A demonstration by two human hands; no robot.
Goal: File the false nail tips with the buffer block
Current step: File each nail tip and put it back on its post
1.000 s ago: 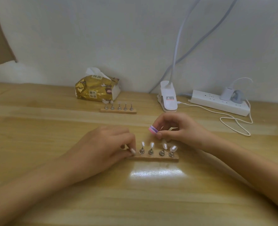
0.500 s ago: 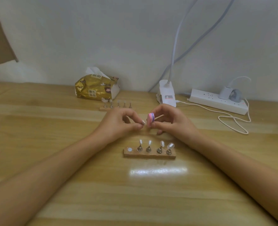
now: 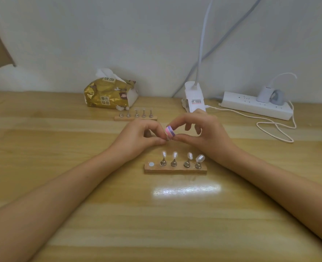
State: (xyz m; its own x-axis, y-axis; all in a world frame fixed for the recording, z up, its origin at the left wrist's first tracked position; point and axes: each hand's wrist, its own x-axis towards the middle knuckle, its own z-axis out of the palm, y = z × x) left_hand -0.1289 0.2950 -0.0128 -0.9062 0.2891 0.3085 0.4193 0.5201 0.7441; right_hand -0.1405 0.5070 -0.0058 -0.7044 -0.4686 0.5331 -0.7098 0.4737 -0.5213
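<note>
I hold the striped pink and purple buffer block [image 3: 170, 132] in the air above the middle of the tabletop [image 3: 43, 144], with my right hand [image 3: 207, 134] curled round it and its thumb and forefinger pinching its sides. My left hand [image 3: 139, 138] meets it from the other side. Its thumb and forefinger pinch a small pale nail tip [image 3: 167, 138] against the block's lower edge, though most of that tip is hidden by my fingers. Just nearer to me stands a wooden holder [image 3: 175, 170] with four clear nail tips [image 3: 200, 158] on metal pegs and one bare round disc [image 3: 151, 164] at its left end. A second holder [image 3: 135, 118] with five pegs sits behind my left hand. Along the far edge lie a gold tissue pack [image 3: 109, 93], a white clip lamp base [image 3: 193, 97] and a white power strip [image 3: 254, 105] with a looped cable [image 3: 275, 127].
</note>
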